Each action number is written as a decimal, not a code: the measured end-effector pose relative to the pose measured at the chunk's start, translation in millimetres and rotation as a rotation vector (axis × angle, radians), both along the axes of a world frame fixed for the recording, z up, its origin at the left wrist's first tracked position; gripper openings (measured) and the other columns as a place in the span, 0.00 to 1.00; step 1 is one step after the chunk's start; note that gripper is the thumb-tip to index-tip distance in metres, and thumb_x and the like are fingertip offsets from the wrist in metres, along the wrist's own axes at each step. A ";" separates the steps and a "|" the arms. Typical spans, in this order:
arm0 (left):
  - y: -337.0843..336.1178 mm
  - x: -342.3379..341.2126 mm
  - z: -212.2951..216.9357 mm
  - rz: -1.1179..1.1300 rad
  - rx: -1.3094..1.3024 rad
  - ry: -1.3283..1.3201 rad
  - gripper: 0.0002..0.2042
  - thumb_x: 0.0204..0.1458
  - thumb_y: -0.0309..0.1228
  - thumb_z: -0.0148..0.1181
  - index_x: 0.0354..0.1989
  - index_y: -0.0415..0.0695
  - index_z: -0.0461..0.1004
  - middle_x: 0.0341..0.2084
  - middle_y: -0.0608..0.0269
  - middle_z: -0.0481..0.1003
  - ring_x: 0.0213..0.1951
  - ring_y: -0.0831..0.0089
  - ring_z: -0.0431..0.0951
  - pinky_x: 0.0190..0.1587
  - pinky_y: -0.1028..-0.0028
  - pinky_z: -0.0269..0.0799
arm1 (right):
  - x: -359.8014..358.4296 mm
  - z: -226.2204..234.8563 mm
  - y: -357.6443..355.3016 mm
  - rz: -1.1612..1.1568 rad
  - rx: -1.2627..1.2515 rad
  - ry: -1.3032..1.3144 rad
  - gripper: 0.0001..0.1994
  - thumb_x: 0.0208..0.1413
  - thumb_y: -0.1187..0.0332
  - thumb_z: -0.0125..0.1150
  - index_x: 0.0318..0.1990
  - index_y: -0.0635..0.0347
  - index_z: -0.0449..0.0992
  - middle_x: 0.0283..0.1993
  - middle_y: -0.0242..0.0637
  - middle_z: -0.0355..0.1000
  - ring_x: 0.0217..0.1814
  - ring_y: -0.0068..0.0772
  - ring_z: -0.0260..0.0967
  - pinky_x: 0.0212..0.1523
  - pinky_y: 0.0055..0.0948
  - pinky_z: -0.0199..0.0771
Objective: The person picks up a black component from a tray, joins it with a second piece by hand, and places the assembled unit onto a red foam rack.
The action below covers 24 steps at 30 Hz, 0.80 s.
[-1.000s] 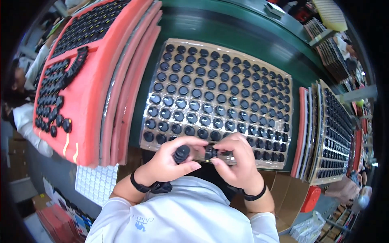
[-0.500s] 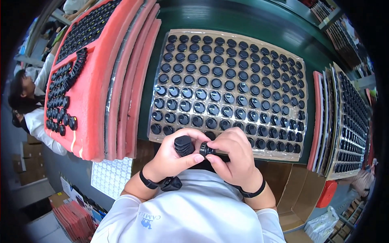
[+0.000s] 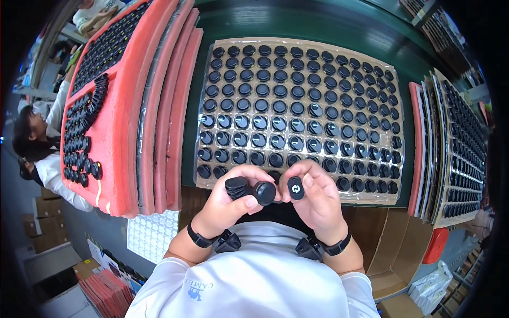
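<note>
My left hand point(image 3: 220, 212) is closed around a small stack of black oval pieces point(image 3: 237, 186). Between its thumb and fingers it also grips a round black cap-like piece point(image 3: 264, 193), whose flat face shows. Close beside it, my right hand point(image 3: 322, 204) pinches a black oval piece point(image 3: 295, 188) with a white mark on its face. Both hands are over the near edge of a clear plastic tray point(image 3: 366, 198), which is filled with rows of similar round black pieces and lies on a green tabletop point(image 3: 238, 25). The fingers hide part of the nearest row.
At left stands a pile of red foam sheets point(image 3: 124, 183) topped with black pieces. Stacked filled trays point(image 3: 430, 209) rise at right. An open cardboard box point(image 3: 389, 259) is below the table's near edge, right of my body. Another person point(image 3: 58, 177) is beyond the foam.
The round piece, earlier edge-on between both hands, now faces up in my left hand. My right hand has drawn slightly apart and turned, showing the oval piece's marked face.
</note>
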State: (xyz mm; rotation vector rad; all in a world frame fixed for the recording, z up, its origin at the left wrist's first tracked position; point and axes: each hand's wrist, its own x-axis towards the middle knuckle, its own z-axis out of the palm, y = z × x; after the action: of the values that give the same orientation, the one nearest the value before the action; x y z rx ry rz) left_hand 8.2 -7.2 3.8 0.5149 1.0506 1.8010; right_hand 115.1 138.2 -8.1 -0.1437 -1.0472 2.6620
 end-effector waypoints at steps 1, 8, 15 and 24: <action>0.7 1.3 0.5 0.040 -0.037 0.089 0.23 0.47 0.40 0.64 0.43 0.38 0.64 0.32 0.50 0.72 0.26 0.77 0.68 0.26 0.80 0.64 | 0.2 0.2 -0.1 -0.013 0.007 0.003 0.14 0.62 0.61 0.46 0.44 0.65 0.66 0.33 0.39 0.66 0.35 0.27 0.64 0.40 0.27 0.65; -4.5 3.0 -9.6 0.124 0.053 0.470 0.18 0.47 0.25 0.62 0.46 0.38 0.64 0.41 0.57 0.69 0.27 0.83 0.67 0.32 0.80 0.65 | 2.7 5.9 2.3 -0.133 0.618 0.007 0.14 0.59 0.63 0.52 0.44 0.66 0.67 0.33 0.34 0.64 0.32 0.21 0.61 0.37 0.21 0.62; -2.6 3.5 -5.2 0.149 0.055 0.712 0.19 0.45 0.22 0.62 0.46 0.37 0.63 0.41 0.56 0.68 0.28 0.83 0.66 0.32 0.81 0.64 | -1.7 4.9 -7.3 -0.191 0.778 -0.002 0.13 0.58 0.66 0.52 0.46 0.65 0.66 0.32 0.31 0.62 0.30 0.20 0.58 0.33 0.19 0.60; -4.4 4.7 -7.4 0.125 0.090 0.691 0.20 0.44 0.21 0.61 0.46 0.38 0.63 0.40 0.54 0.68 0.27 0.82 0.65 0.32 0.82 0.64 | -3.4 10.4 -13.8 -0.111 0.505 -0.021 0.08 0.57 0.70 0.49 0.42 0.63 0.63 0.34 0.33 0.62 0.34 0.20 0.59 0.35 0.19 0.60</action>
State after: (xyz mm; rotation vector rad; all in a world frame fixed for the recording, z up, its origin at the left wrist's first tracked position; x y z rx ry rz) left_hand 12.9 -11.6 -3.6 1.2042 1.4857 1.8217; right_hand 111.7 124.3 2.3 -0.1207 -1.6231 2.2208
